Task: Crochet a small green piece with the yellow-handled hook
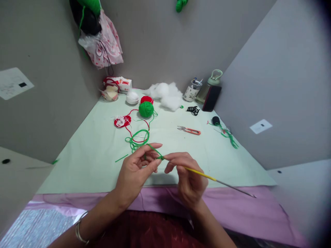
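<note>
My left hand point(136, 170) pinches a strand of green yarn point(152, 148) between thumb and fingers, index finger stretched out with the yarn over it. My right hand point(187, 177) grips a crochet hook point(219, 181) with a yellow handle and metal shaft pointing right; its tip meets a small green knot point(161, 157) between the two hands. The strand runs back across the pale green table mat point(85, 155) through loose loops point(137, 139) to a green yarn ball point(146, 109).
Red yarn and a red-white crochet piece point(122, 121) lie left of the ball. Orange-handled snips point(189, 130), a black clip point(193, 110), a black spool with green threads point(216, 120), white stuffing point(165, 94), a cup, a bottle and boxes stand along the back. Grey walls enclose the table.
</note>
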A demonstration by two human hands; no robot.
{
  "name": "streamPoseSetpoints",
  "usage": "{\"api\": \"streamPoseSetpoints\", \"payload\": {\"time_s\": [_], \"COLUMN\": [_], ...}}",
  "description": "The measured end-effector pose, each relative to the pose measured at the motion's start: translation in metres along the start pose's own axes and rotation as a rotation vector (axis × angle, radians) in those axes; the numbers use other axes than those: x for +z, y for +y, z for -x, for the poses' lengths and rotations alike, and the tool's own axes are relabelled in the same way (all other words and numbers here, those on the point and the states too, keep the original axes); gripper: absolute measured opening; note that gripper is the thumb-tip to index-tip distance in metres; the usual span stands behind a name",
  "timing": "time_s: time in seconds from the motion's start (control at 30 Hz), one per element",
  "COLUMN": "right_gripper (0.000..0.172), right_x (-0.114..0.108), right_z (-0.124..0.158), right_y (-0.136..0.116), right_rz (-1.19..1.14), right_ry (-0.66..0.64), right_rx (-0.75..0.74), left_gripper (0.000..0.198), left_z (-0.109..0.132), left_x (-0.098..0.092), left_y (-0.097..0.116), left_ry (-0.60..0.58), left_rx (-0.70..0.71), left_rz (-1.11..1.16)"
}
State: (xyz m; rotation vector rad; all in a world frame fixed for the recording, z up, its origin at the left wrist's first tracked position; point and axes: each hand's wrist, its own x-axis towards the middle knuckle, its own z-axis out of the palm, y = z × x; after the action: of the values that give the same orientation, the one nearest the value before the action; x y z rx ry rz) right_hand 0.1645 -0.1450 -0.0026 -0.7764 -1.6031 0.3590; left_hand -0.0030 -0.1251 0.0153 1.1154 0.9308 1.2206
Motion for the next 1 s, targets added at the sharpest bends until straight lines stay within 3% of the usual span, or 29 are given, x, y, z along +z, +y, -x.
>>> {"api": "streamPoseSetpoints", "payload": {"time_s": [0.2,0.43,0.6,0.8,0.93,1.0], "right_gripper": [0.023,0.02,0.023,0.027,0.04,0.048], "right_x": [0.0,0.004,0.007,0.005,0.004,0.005], "right_z": [0.001,0.01,0.013,0.012,0.016,0.017], "right_y": [0.0,-0.001,0.004,0.002,0.006,0.009], "right_rz": [0.02,0.222,0.133,0.235,0.399,0.456], "right_ry": [-0.008,-0.022,-0.001,-0.026,-0.072,-0.07], "right_rx": [-0.014,-0.088,-0.079,-0.097,-0.186,-0.265], "left_gripper": [0.03,0.029,0.033,0.031,0.035,0.045], "left_z": [-0.002,0.0,0.001,0.001,0.004,0.005], "left_x": [-0.001,0.003,0.002,0.0,0.002,0.003], "left_y": [0.002,0.0,0.002,0.001,0.0,0.002], "left_ry": [0.032,0.102,0.061,0.137,0.151,0.075], "left_rx": [0.018,0.008,-0.036,0.076,0.068,-0.029], "left_rz": [0.01,-0.036,0.037,-0.089,-0.084,0.055]}}
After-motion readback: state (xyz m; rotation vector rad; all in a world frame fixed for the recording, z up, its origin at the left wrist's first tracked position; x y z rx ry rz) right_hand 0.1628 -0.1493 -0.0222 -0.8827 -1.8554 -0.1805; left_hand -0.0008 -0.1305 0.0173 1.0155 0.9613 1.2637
